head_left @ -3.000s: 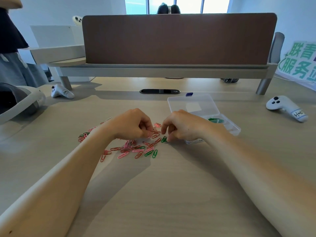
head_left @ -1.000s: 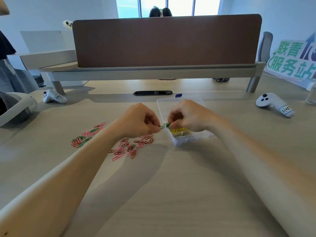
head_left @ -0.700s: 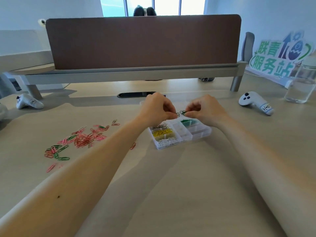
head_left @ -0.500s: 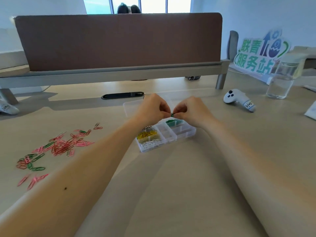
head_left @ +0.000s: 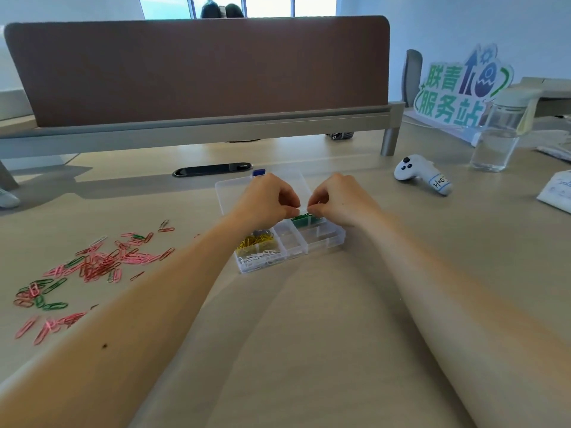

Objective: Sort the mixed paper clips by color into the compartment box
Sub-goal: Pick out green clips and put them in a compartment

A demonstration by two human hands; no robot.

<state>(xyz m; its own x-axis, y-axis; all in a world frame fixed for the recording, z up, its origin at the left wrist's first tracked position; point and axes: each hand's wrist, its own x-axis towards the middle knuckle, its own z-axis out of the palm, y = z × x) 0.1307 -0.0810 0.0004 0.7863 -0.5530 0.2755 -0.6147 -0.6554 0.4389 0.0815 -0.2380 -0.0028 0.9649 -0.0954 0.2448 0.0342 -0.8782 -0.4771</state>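
Here, green clips (head_left: 304,219) are gathered in a far cell of the compartment box (head_left: 321,241), just under the left hand (head_left: 265,200) and right hand (head_left: 343,202), both curled to a pinch. Whether a clip is held cannot be told. Any release should be made low over that cell.

Head-worn view, forward and downward.

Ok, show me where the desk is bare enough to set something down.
Bare desk between the forearms, nearer than the compartment box; also between box and controller. Crowded left, where loose clips scatter. Bottle stands far right.
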